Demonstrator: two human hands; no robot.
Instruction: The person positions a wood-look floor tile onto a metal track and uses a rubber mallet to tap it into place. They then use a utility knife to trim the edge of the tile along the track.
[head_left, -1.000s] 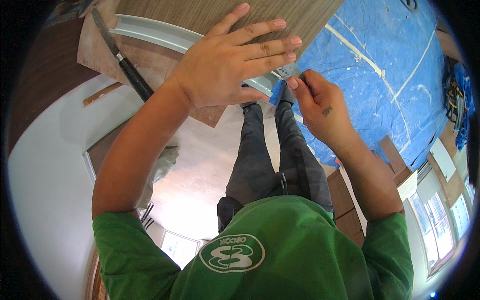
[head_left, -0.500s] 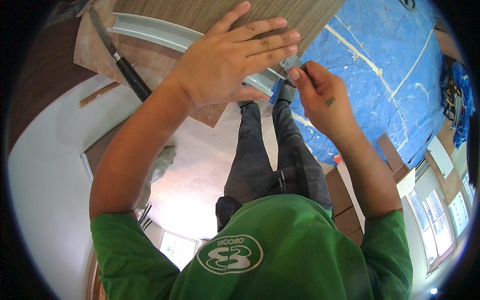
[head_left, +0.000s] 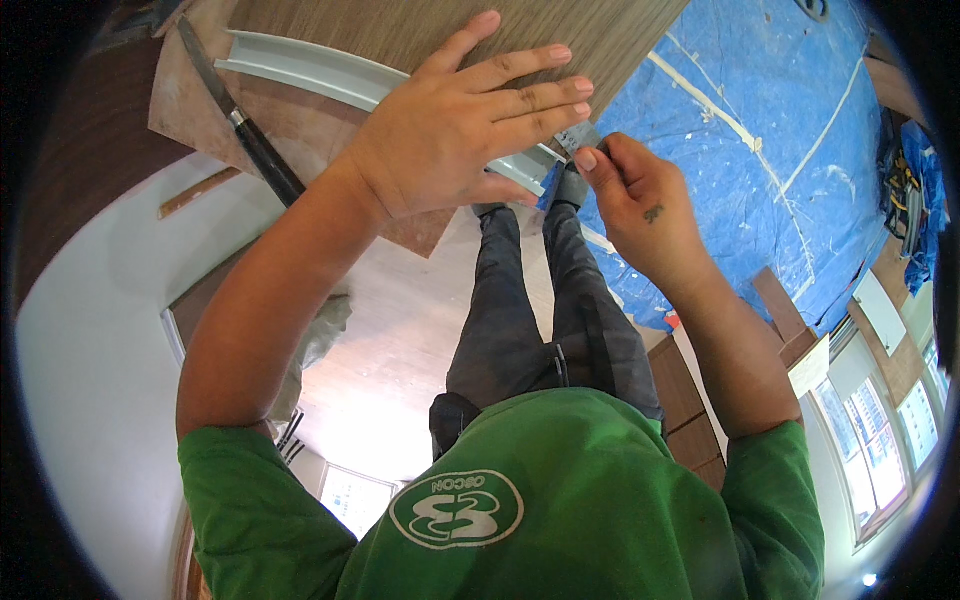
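Observation:
My left hand (head_left: 450,135) lies with fingers spread over the edge of a wood-grain panel (head_left: 610,30), its thumb low against a white channel strip (head_left: 300,67) that runs beneath the hand. My right hand (head_left: 640,205) is closed, thumb and curled fingers pinching a small grey metal piece (head_left: 575,135) beside the strip's right end, just under my left fingers. The piece's full shape is hidden. A long knife with a black handle (head_left: 262,150) lies at the upper left on a pale brown board (head_left: 415,235), left of my left hand.
A blue tarp with tape (head_left: 800,120) spreads across the right. My legs (head_left: 495,320) stand on a pale floor (head_left: 370,340). Wood offcuts (head_left: 775,300) and a bundle of tools (head_left: 905,190) sit at the right, near windows (head_left: 870,470). A white curved surface (head_left: 80,320) is at the left.
My right hand with the metal piece moved slightly up half a second ago and is a little lower now. My left hand stays spread in almost the same place.

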